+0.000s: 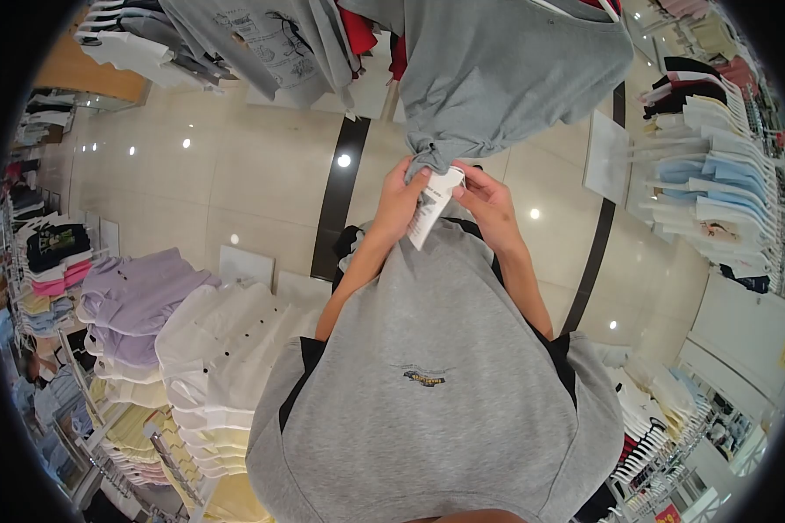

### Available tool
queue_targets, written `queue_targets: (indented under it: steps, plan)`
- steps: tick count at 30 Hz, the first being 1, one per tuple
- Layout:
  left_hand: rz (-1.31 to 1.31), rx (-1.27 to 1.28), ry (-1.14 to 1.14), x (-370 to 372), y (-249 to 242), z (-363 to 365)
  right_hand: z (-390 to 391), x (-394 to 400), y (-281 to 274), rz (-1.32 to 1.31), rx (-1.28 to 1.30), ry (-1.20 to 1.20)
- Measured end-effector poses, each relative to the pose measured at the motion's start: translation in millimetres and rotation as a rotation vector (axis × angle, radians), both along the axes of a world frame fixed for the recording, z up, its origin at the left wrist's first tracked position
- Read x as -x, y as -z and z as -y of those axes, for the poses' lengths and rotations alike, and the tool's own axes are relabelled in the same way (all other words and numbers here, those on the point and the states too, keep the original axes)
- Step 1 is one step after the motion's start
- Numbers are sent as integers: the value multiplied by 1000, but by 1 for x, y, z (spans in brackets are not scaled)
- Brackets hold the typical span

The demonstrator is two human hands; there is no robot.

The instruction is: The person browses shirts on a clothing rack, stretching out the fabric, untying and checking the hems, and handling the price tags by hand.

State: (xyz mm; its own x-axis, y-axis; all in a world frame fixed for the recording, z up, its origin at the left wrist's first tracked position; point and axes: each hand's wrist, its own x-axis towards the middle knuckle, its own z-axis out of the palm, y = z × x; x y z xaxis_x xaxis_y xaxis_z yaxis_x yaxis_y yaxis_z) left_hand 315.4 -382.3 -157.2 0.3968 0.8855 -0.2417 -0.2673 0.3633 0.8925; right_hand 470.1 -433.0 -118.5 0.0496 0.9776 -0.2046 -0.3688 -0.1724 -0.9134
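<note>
A grey garment (515, 74) hangs in front of me at the top of the view, its lower edge bunched together. My left hand (399, 202) pinches the bunched hem and the left edge of a white printed label (434, 205). On the other side, my right hand (487, 205) has its thumb and fingers closed on the label's upper right edge. The label hangs tilted between both hands; its print is too small to read. Below are my forearms and my own grey top.
Hanging grey shirts (279, 44) are at the upper left. Lilac (139, 292) and white garments (227, 349) hang at the left. A rack of light blue and white clothes (715, 183) stands at the right. Tiled floor (235, 174) with dark stripes lies below.
</note>
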Motion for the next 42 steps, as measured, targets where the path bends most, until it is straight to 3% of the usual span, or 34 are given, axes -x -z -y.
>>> queue_targets:
  steps: [6,11,16,18,20,21,22,24,28,29,30,31,33,34,36,37,39,41,42]
  plan:
    - [41,90,-100,3,10,3,1,-20,10,131,8,83]
    - [-233,-244,-144,3,6,7,-5,-44,0,234,-106,232]
    - [-249,-207,-242,4,9,4,-5,-74,7,251,-54,372]
    - [-228,-209,-276,2,14,5,-5,-60,12,148,-30,337]
    - [-283,-440,-284,-5,21,10,-2,-34,19,66,42,211]
    - [-282,-438,-287,-4,17,11,1,-19,25,87,91,118]
    - [-295,-414,-133,-4,8,13,2,-4,26,-74,209,66]
    - [-348,-346,63,1,-12,15,0,0,32,-74,214,92]
    - [-287,-316,-59,12,3,7,-12,-11,38,-117,126,248]
    - [-222,-175,-83,19,4,6,-13,-16,38,-107,82,324]
    - [-155,-36,-110,24,4,4,-13,-24,40,91,60,350]
    - [-153,-37,-108,25,5,3,-13,-26,43,92,59,352]
    - [-105,-85,-130,26,5,2,-14,-25,41,749,-204,390]
    - [-103,-86,-131,25,3,3,-13,-23,34,751,-206,389]
    - [-254,-195,96,20,-2,8,-12,-11,21,1240,-436,255]
    - [-255,-194,93,14,-3,9,-13,-6,26,1239,-438,252]
    - [-222,-537,212,3,-5,12,-15,4,43,1057,-525,-63]
    - [-219,-517,233,6,-9,13,-16,10,54,983,-511,-49]
    - [-215,-495,253,7,-12,15,-15,11,60,827,-278,-127]
